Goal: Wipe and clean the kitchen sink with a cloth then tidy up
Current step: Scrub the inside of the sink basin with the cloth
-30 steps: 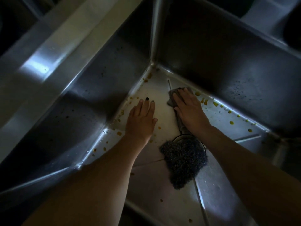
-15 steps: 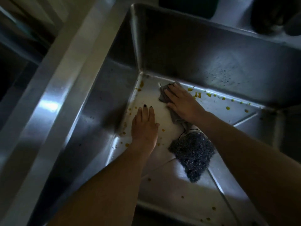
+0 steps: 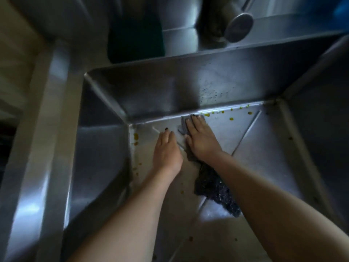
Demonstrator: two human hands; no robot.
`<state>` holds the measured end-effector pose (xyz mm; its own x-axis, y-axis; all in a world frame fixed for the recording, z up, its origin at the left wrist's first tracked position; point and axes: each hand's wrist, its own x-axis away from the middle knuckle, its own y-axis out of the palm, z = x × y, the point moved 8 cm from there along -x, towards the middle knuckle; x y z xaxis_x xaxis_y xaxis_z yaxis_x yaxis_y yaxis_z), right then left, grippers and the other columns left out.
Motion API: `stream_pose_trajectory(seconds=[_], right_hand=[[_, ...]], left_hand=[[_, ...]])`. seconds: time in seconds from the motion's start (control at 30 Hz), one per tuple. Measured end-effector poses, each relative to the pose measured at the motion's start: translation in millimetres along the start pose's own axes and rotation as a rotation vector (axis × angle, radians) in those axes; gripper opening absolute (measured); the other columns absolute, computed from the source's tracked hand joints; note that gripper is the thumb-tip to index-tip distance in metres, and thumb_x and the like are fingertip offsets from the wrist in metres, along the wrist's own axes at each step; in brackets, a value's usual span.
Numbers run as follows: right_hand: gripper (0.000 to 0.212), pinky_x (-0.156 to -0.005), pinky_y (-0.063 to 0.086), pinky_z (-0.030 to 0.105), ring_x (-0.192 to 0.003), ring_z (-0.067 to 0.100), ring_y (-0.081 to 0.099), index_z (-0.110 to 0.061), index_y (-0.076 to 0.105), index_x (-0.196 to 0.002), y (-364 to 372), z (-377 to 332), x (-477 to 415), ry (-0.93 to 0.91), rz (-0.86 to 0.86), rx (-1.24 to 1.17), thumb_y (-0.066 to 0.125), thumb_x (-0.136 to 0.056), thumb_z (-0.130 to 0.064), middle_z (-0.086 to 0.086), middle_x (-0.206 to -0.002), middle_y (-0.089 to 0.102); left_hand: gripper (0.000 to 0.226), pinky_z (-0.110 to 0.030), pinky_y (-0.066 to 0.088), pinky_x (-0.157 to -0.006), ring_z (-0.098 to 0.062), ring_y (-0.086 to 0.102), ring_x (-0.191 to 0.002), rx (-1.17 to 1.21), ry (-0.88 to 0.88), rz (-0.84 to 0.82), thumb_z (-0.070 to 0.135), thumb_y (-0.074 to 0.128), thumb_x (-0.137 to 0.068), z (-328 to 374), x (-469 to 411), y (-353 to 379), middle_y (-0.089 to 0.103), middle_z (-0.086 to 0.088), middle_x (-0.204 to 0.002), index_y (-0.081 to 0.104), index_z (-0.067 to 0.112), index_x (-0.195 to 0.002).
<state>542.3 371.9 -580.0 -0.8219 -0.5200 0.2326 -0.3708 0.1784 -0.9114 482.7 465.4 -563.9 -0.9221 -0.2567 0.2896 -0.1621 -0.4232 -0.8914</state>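
I look down into a deep steel sink (image 3: pixel 188 86). My right hand (image 3: pixel 201 140) lies flat on a grey cloth (image 3: pixel 184 126) and presses it onto the sink floor near the back wall. My left hand (image 3: pixel 167 152) rests flat on the sink floor just left of it, fingers together, holding nothing. Yellow-orange spots (image 3: pixel 231 119) dot the floor along the back wall, and more spots (image 3: pixel 136 137) lie by the left wall. A dark scouring pad (image 3: pixel 215 186) lies on the floor, partly under my right forearm.
A round tap head (image 3: pixel 238 27) hangs above the back rim. A broad steel ledge (image 3: pixel 45 148) runs along the left of the basin. A dark object (image 3: pixel 136 36) stands behind the back left corner. Creases (image 3: pixel 245 133) run diagonally across the sink floor.
My right hand has slid the cloth to the right along the back wall, away from the left corner. My left hand stays flat on the floor. The camera has swung, showing the tap.
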Motion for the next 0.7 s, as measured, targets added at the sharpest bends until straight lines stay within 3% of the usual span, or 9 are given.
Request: stream_pose_trajectory(seconds=[0.23,0.5,0.7], right_hand=[[0.059,-0.117,-0.004,0.036,-0.143,0.027,-0.013,-0.008,-0.004,-0.147,6.2,3.6,8.9,0.062,-0.106,0.026,0.025,-0.101,-0.029,0.015,-0.156,-0.011],[0.055,-0.116,-0.004,0.036,-0.143,0.024,-0.014,-0.017,-0.002,-0.149,11.6,3.8,5.8,0.081,-0.044,0.037,0.022,-0.101,-0.031,0.010,-0.156,-0.011],[0.055,-0.115,-0.004,0.035,-0.144,0.023,-0.011,-0.015,0.000,-0.149,1.7,6.7,-11.6,0.055,0.037,0.054,0.021,-0.101,-0.033,0.010,-0.157,-0.006]], left_hand=[[0.052,-0.030,-0.002,-0.116,-0.023,-0.006,-0.144,-0.120,0.031,-0.156,0.027,0.018,-0.101,13.7,-15.1,33.8,-0.004,-0.008,-0.157,0.002,0.009,-0.148],[0.054,-0.029,-0.007,-0.114,-0.022,-0.013,-0.143,-0.248,0.056,-0.104,0.026,0.015,-0.101,5.8,-12.8,43.5,-0.014,-0.008,-0.156,-0.008,0.010,-0.147],[0.056,-0.029,-0.008,-0.114,-0.022,-0.013,-0.143,-0.221,0.076,-0.090,0.023,0.021,-0.099,5.9,-13.6,42.3,-0.010,-0.006,-0.157,-0.003,0.011,-0.148]])
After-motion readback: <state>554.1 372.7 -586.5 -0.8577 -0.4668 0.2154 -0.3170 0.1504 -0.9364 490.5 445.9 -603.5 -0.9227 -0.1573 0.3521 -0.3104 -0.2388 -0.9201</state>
